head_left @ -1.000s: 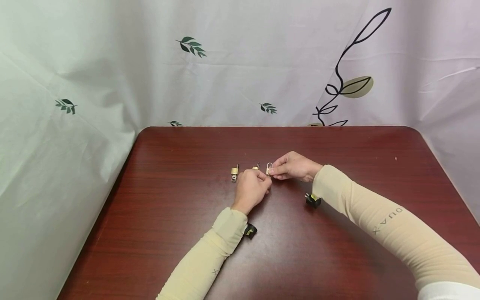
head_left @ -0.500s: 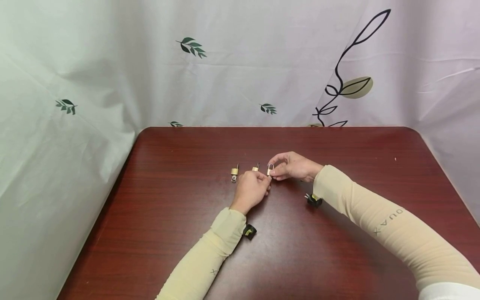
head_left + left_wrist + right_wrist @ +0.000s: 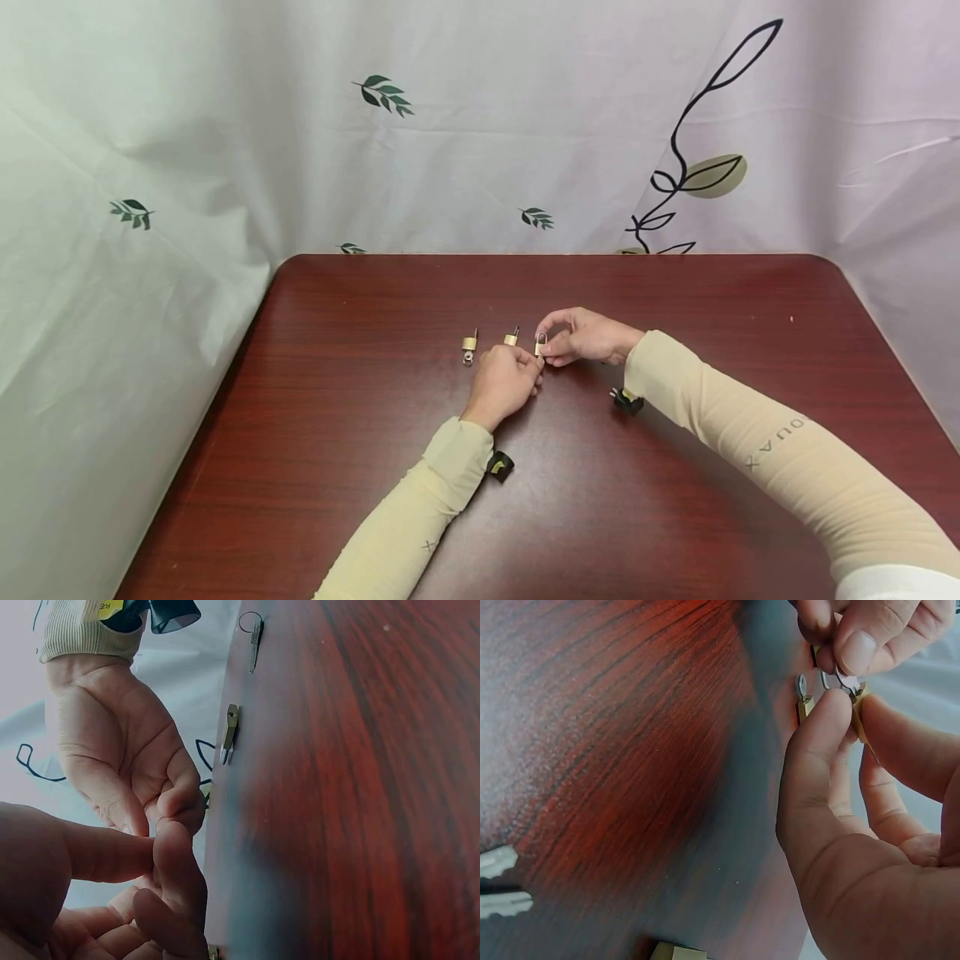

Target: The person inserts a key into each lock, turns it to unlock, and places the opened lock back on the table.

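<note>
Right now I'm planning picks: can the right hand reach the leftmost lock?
Probably not freely: the right hand pinches another lock, and the left hand and middle lock crowd the way to the leftmost lock.

Pale cloth (image 3: 465,50), printed with green leaf sprigs (image 3: 368,96) and a dark vine (image 3: 714,177), hangs behind and beside the reddish-brown table (image 3: 637,517). A soft sheen (image 3: 555,508) lies on its near part.
</note>
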A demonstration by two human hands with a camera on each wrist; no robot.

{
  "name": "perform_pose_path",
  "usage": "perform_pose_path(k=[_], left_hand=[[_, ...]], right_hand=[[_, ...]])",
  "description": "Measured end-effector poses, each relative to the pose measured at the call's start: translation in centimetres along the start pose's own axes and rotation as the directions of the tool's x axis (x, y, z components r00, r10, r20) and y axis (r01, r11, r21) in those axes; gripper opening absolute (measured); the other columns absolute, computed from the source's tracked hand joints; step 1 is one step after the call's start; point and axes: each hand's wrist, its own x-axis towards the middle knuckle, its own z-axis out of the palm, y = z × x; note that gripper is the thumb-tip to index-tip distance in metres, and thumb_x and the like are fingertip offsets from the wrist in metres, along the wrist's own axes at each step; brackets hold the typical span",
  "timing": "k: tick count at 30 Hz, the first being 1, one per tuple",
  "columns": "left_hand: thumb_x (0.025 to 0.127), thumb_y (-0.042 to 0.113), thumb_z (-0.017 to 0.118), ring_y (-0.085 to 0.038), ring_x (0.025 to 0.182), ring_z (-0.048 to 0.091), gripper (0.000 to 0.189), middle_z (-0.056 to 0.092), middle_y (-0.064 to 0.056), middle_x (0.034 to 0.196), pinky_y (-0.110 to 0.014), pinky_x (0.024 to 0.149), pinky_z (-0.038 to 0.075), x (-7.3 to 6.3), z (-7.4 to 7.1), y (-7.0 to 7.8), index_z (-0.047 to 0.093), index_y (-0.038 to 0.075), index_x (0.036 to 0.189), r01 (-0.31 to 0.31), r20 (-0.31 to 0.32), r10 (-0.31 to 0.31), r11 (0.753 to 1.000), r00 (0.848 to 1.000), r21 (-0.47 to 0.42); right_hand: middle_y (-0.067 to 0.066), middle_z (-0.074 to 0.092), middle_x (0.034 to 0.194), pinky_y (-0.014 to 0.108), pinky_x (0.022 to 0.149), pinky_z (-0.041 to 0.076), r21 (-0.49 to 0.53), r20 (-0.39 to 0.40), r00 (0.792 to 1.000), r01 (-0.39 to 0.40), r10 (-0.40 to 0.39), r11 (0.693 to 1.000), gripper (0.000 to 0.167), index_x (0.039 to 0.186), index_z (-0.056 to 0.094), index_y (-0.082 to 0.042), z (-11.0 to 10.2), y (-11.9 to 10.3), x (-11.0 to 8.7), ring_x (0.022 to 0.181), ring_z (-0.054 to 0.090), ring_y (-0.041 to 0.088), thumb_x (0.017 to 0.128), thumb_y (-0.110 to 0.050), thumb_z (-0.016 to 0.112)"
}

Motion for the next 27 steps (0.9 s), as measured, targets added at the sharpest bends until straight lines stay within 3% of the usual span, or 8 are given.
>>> perform_pose_path(k=[13,23,27], left_hand=[[0.095,0.018,0.064,-0.005,0.051,0.062,0.024,0.069,0.005,0.061,-0.026,0.058,0.046,-0.10,-0.21,0.10,0.077,0.011,0.077,0.009,0.005,-0.009,1.000,1.000,-0.012],[0.094,0.017,0.064,-0.007,0.051,0.062,0.024,0.068,0.006,0.059,-0.027,0.057,0.046,-0.01,-0.21,-0.13,0.077,0.012,0.074,0.003,0.000,-0.003,1.000,1.000,-0.005],[0.094,0.020,0.065,-0.007,0.051,0.061,0.024,0.067,0.008,0.058,-0.028,0.059,0.046,0.06,-0.18,-0.15,0.077,0.014,0.074,0.005,-0.002,-0.005,1.000,1.000,0.011]], right_hand=[[0.005,0.069,0.085,0.023,0.074,0.057,0.008,-0.047,0.998,-0.031,0.032,0.999,0.022,0.114,0.056,0.021,0.07,0.12,0.22,0.073,0.067,0.008,0.095,0.009,0.059],[0.006,0.069,0.086,0.024,0.073,0.057,0.012,-0.071,0.997,-0.017,0.018,1.000,0.017,0.109,0.057,0.016,0.30,0.11,0.17,0.073,0.066,0.009,0.094,0.009,0.062],[0.006,0.070,0.089,0.024,0.072,0.057,0.015,-0.073,0.997,-0.006,0.007,1.000,0.024,0.116,0.056,0.017,0.28,0.22,0.20,0.073,0.065,0.009,0.095,0.008,0.062]])
